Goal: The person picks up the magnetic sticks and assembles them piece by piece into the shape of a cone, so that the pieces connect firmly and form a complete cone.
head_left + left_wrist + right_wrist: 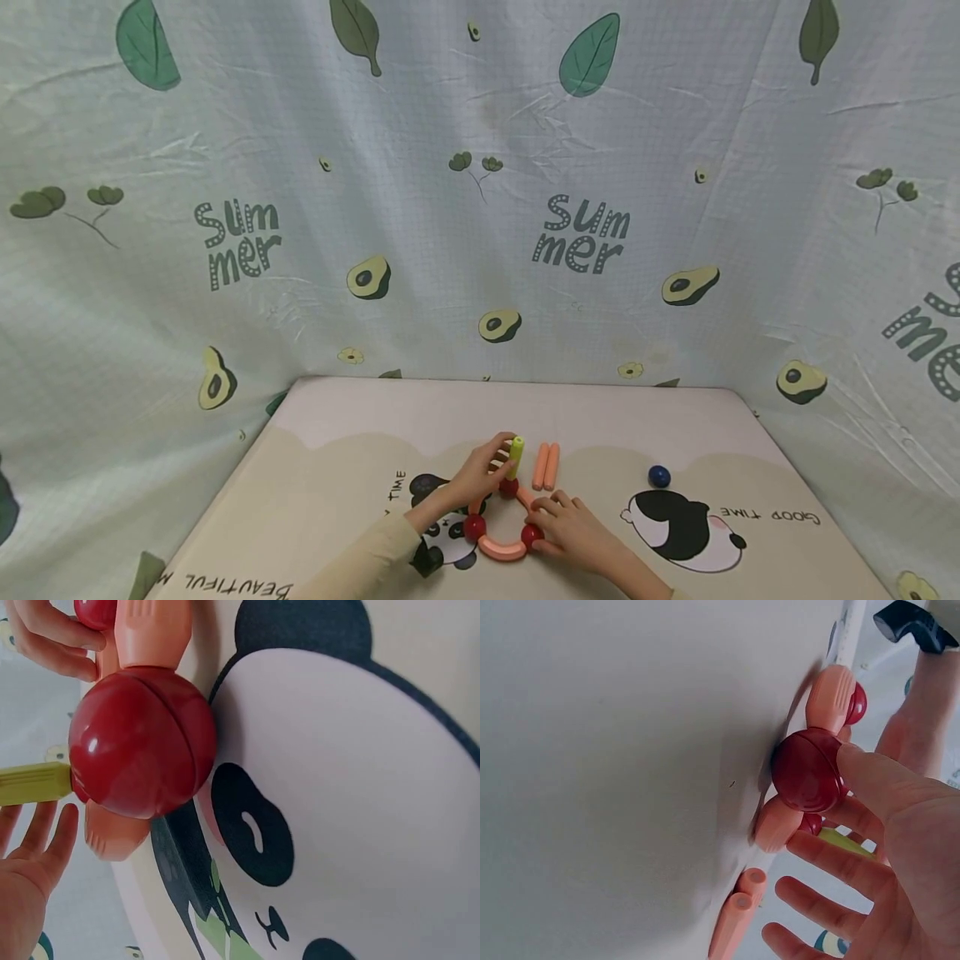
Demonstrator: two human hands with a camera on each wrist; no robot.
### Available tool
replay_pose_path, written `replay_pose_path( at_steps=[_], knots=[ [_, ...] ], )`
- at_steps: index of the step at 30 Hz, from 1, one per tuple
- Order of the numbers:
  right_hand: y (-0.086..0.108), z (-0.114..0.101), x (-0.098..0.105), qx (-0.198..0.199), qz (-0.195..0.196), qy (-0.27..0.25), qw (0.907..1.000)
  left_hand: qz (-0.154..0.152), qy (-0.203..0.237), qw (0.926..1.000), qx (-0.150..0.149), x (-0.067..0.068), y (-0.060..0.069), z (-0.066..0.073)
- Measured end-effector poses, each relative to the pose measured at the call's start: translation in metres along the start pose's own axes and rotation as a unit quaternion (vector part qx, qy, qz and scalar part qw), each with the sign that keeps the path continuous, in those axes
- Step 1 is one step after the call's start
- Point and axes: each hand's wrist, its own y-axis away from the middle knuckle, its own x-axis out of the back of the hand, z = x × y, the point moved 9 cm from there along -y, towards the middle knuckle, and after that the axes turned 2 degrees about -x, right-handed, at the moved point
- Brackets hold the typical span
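A ring of red balls joined by curved peach pieces (502, 549) lies on the mat in the head view. My left hand (480, 471) holds a yellow-green rod (516, 457) upright at the far red ball (508, 488). In the left wrist view, the rod (34, 784) is beside that hand's fingers, with the left red ball (142, 742) large in front. My right hand (573, 529) holds the right red ball (531, 535). Its thumb lies on this ball (806, 771) in the right wrist view, while the other fingers spread beyond it.
Two straight peach rods (547, 467) lie side by side behind the ring. A dark blue ball (659, 477) sits to the right, above a printed black-and-white animal (686, 533). A patterned curtain (450, 208) hangs behind the printed mat (337, 425).
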Motion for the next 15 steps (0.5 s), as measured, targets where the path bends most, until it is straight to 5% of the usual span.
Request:
replay_pose_path(
  at_steps=[7,15],
  knots=[
    [0.0007,-0.0010,0.0015,0.003,0.010,-0.002,0.9999,-0.021,-0.015,0.9995,0.020,-0.0035,0.0014,-0.0043],
    [0.0015,0.0003,0.0033,0.002,0.019,-0.005,0.9998,-0.030,-0.013,0.9994,0.009,-0.0059,0.0041,-0.0079]
  ],
)
